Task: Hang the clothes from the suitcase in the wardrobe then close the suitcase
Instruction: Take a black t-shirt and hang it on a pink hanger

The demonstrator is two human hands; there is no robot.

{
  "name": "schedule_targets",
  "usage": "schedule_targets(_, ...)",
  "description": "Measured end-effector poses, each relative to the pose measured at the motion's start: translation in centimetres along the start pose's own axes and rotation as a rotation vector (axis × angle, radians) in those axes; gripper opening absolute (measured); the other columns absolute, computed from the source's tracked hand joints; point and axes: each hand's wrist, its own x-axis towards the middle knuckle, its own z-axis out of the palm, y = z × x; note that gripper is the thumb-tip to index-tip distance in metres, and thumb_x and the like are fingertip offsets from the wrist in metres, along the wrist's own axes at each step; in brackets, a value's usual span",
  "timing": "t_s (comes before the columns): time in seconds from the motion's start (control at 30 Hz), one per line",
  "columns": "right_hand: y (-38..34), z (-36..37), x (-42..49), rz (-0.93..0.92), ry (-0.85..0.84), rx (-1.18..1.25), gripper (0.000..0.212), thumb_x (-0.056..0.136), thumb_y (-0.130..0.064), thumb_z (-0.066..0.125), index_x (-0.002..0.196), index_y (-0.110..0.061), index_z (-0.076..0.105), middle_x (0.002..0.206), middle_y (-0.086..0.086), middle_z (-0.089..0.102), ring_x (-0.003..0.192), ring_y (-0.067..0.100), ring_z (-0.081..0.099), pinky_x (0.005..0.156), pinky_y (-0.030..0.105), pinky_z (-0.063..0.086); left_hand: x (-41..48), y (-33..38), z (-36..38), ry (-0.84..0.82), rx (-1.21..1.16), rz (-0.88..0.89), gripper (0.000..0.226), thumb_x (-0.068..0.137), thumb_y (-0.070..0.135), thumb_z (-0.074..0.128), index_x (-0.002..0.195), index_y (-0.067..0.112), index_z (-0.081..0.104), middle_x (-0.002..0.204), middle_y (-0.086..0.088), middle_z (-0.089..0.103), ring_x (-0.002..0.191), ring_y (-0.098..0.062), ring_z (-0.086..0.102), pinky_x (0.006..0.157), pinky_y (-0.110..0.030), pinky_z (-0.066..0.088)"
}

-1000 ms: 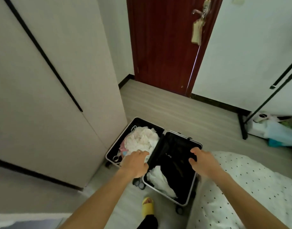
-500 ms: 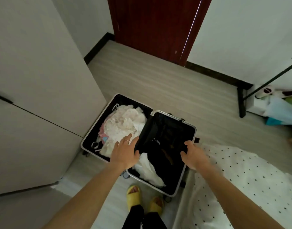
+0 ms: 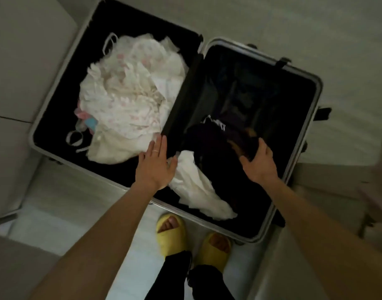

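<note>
**Two hands over the open suitcase**

The suitcase (image 3: 293,118) lies wide open on the floor (image 3: 272,22), both halves flat, with a silver rim (image 3: 318,94) all round.

The left hand (image 3: 155,167) is flat and wide. Its fingers are straight and close together, with a ring (image 3: 155,150) on one. The fingertips reach the near end of the tall black middle wall (image 3: 185,94) that parts the two halves. Just past them, on the little-finger side, sits a big heap of white clothes (image 3: 129,94) with pink bits. Black lining (image 3: 53,118) shows round the heap, along the rim and under the left wrist. On the thumb side lies a white cloth (image 3: 198,191). It is right at the thumb, but I cannot tell if they touch. It runs back toward the near rim.

The right hand (image 3: 259,165) is over the other half, well apart from the left one. Its thumb and fingers are spread and bent down onto a pile of dark clothes (image 3: 211,135). It is too dark to tell if the hand holds them. Past its fingertips, dark lining runs up to the far rim. The side rim is just beside the right wrist.

The wardrobe (image 3: 17,61) stands just beside the suitcase, out past the left hand. Two yellow slippers (image 3: 170,230) stand between the arms, just outside the near rim.
</note>
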Motion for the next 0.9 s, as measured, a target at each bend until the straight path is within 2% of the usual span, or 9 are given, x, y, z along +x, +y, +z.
schedule_targets(0.13, 2.4, 2.7, 2.9, 0.001, 0.073, -0.002, 0.039, 0.102, -0.034, 0.046, 0.136, -0.015, 0.046, 0.116, 0.019, 0.063, 0.096, 0.038, 0.062, 0.078, 0.036, 0.049, 1.4, -0.8, 5.1, 0.048, -0.048, -0.020, 0.080, 0.101, 0.050, 0.034, 0.158, 0.015, -0.009, 0.167, -0.003, -0.008, 0.153, -0.019, -0.001, 0.121, -0.048, 0.010)
schedule_targets(0.2, 2.3, 2.3, 2.1, -0.040, 0.120, 0.013, 0.031, 0.103, -0.029, 0.043, 0.128, -0.013, 0.052, 0.103, 0.017, 0.065, 0.082, 0.033, 0.059, 0.071, 0.032, 0.045, 1.3, -0.9, 4.9, 0.016, -0.032, -0.020, 0.083, 0.100, 0.047, 0.039, 0.158, 0.015, -0.011, 0.166, -0.003, -0.009, 0.153, -0.020, -0.002, 0.121, -0.049, 0.010)
schedule_targets(0.3, 0.4, -0.7, -1.0, -0.163, 0.142, 0.060, 0.029, 0.101, -0.020, 0.045, 0.129, -0.012, 0.052, 0.110, 0.014, 0.059, 0.089, 0.031, 0.058, 0.075, 0.030, 0.041, 0.2, -0.4, 0.9, -0.187, 0.050, -0.030, 0.081, 0.100, 0.041, 0.041, 0.158, 0.013, -0.009, 0.167, -0.004, -0.007, 0.153, -0.020, -0.001, 0.122, -0.049, 0.012)
schedule_targets(0.4, -3.8, -6.3, -5.6, -0.250, 0.163, 0.086, 0.032, 0.099, -0.016, 0.047, 0.130, -0.014, 0.053, 0.127, 0.014, 0.050, 0.106, 0.032, 0.054, 0.084, 0.028, 0.037, -3.2, 1.1, -5.6, -0.259, 0.065, -0.032, 0.076, 0.101, 0.038, 0.041, 0.159, 0.012, -0.002, 0.166, -0.006, 0.004, 0.152, -0.024, 0.011, 0.121, -0.047, 0.018)
schedule_targets(0.57, -13.4, -17.5, -16.6, -0.456, 0.203, 0.099, 0.032, 0.099, -0.017, 0.049, 0.130, -0.017, 0.056, 0.124, 0.005, 0.060, 0.113, 0.025, 0.057, 0.087, 0.024, 0.038, -12.1, 4.6, -20.7, -0.201, -0.039, -0.021, 0.072, 0.102, 0.043, 0.039, 0.160, 0.021, 0.002, 0.158, -0.012, 0.028, 0.142, -0.030, 0.033, 0.116, -0.042, 0.029)
schedule_targets(0.63, -16.3, -21.4, -21.4, -0.511, 0.225, 0.143, 0.031, 0.100, -0.018, 0.048, 0.129, -0.020, 0.057, 0.108, 0.001, 0.066, 0.094, 0.018, 0.062, 0.079, 0.022, 0.043, -15.8, 5.7, -26.2, -0.185, -0.076, -0.024, 0.070, 0.102, 0.042, 0.039, 0.159, 0.024, 0.003, 0.159, -0.012, 0.027, 0.143, -0.029, 0.031, 0.117, -0.041, 0.027)
schedule_targets(0.7, -19.2, -25.5, -26.4, -0.542, 0.248, 0.243, 0.021, 0.102, -0.016, 0.046, 0.116, -0.026, 0.057, 0.074, -0.004, 0.063, 0.057, 0.008, 0.056, 0.055, 0.020, 0.040, -19.5, 6.7, -31.8, -0.166, -0.100, -0.020, 0.069, 0.102, 0.042, 0.039, 0.159, 0.024, 0.003, 0.161, -0.010, 0.024, 0.145, -0.028, 0.028, 0.118, -0.040, 0.026)
schedule_targets(0.73, -20.7, -27.8, -28.9, -0.563, 0.277, 0.282, 0.017, 0.102, -0.014, 0.045, 0.110, -0.026, 0.054, 0.066, -0.005, 0.060, 0.050, 0.007, 0.053, 0.049, 0.022, 0.036, -21.4, 7.2, -34.6, -0.128, -0.123, -0.020, 0.068, 0.103, 0.042, 0.039, 0.159, 0.025, 0.004, 0.161, -0.010, 0.024, 0.146, -0.027, 0.028, 0.118, -0.039, 0.026)
schedule_targets(0.9, -27.0, -36.0, -41.0, -0.770, 0.338, 0.284, 0.012, 0.100, -0.012, 0.043, 0.092, -0.018, 0.049, 0.070, 0.005, 0.062, 0.064, 0.020, 0.060, 0.053, 0.025, 0.039, -30.9, 8.7, -45.3, 0.047, -0.237, -0.004, 0.067, 0.101, 0.041, 0.044, 0.159, 0.024, 0.014, 0.158, -0.008, 0.034, 0.142, -0.025, 0.035, 0.114, -0.035, 0.032)
